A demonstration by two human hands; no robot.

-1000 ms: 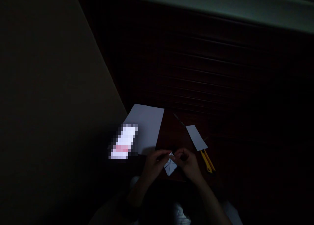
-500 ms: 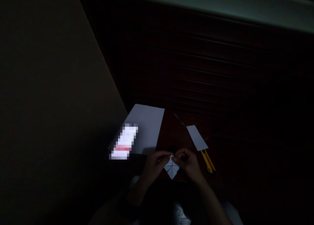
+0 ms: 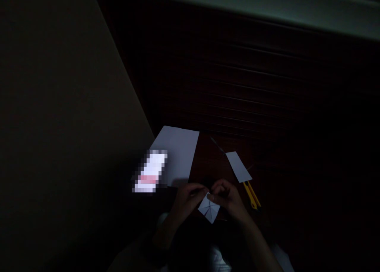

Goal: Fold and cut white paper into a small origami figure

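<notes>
A small folded square of white paper (image 3: 210,209) with dark lines crossing at its middle is held corner-up between my two hands. My left hand (image 3: 190,196) is closed at the paper's upper left edge, thumb and fingertips close to the top corner. On the other side, my right hand (image 3: 226,196) pinches the top of the folded paper, its thumb lying on the front face. The fingers behind the paper are hidden, and the light is very dim.
A large white sheet (image 3: 181,153) lies at the back left, with a bright, blurred-out screen (image 3: 151,171) over its left part. Rightward are a white paper strip (image 3: 238,167), a yellow-handled cutter (image 3: 251,195) and a thin pen-like object (image 3: 217,145). A wall (image 3: 59,86) rises at left.
The folded paper has dropped slightly toward me and tilted, its lower corner swinging a little right. Both hands stay at its top, with the left fingertips shifted slightly.
</notes>
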